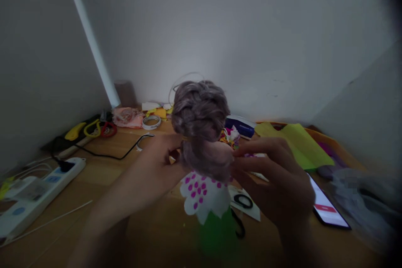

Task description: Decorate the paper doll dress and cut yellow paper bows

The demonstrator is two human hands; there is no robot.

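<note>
Between my hands stands a doll, seen from behind. Its grey hair is braided up, with a loose ponytail below. A white collar piece with pink dots covers its upper body, over a green skirt. My left hand grips the doll at its left side, fingertips partly hidden behind the hair. On the other side, my right hand pinches the doll near its bare shoulder. A thin wire-like loop shows above the head. The skirt's lower part is dark and blurred.
At left lie a power strip, yellow-handled scissors and a yellow cutter. A tape roll sits farther back. To the right are yellow-green sheets, a phone and clear plastic. A wall rises behind.
</note>
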